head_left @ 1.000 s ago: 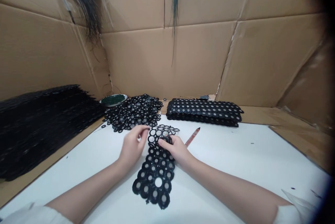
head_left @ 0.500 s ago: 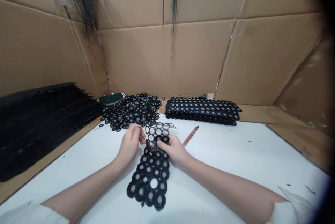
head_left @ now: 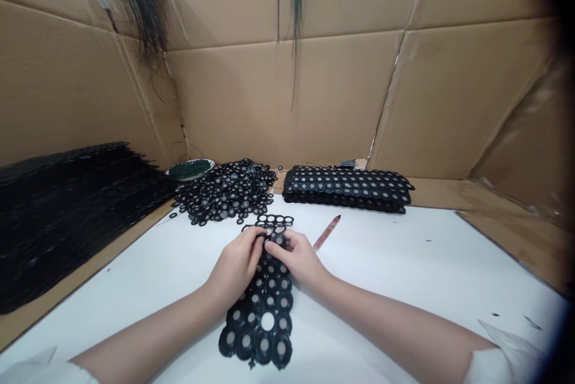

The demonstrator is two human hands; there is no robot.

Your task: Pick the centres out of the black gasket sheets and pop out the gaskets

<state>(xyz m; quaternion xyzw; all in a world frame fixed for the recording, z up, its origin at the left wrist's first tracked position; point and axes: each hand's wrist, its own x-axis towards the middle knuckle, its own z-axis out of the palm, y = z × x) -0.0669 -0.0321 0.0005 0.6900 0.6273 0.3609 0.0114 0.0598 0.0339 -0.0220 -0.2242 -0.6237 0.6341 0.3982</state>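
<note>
A black strip of joined rings (head_left: 271,300) lies on the white table surface, its near rows filled with grey discs and its far rows open rings. One near hole shows white. My left hand (head_left: 238,261) pinches at the strip's left side, a small dark ring at its fingertips. My right hand (head_left: 299,255) grips the right edge, thumb on top and fingers beneath. The fingertips of both hands nearly meet. A heap of small black rings (head_left: 224,192) sits just beyond my left hand.
A red-patterned pen-like tool (head_left: 327,232) lies right of my right hand. Behind it are stacked finished-looking strips (head_left: 345,186). A tall black stack (head_left: 67,216) stands left, near a dish of green material (head_left: 191,169). Cardboard walls (head_left: 336,96) enclose the table.
My left hand has moved right, from beside the strip onto it, close to my right hand. The strip's far end has settled flatter, and its near end has shifted slightly.
</note>
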